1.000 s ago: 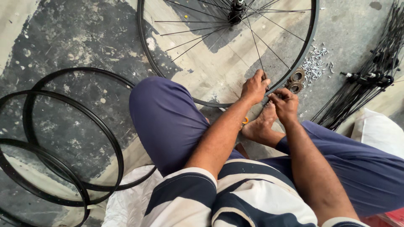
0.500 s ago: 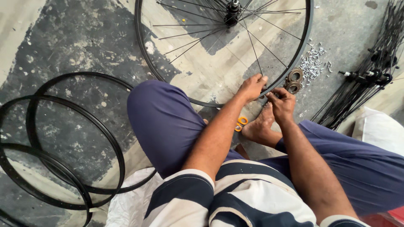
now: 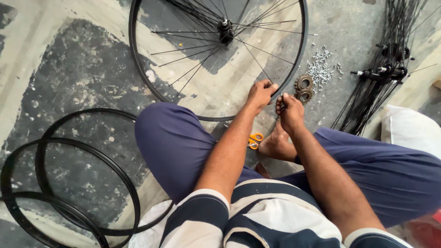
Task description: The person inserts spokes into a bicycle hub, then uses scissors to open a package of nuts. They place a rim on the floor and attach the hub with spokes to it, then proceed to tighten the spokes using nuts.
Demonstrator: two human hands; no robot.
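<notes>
Both hands: left (image 3: 260, 94) grips wheel rim (image 3: 138, 69), right (image 3: 290, 111) pinches small tool; 2 sprockets (image 3: 303, 88) beside.

Wheel rim (image 3: 147, 87): black metal, semi-gloss. Spokes (image 3: 193, 50): thin dark wire. Sprockets (image 3: 304, 88): dull, brownish metal. Small fasteners (image 3: 320, 66): bright metal. Floor (image 3: 69, 69): rough, worn, patchy concrete. Trousers (image 3: 174, 142): matt blue cloth.
</notes>
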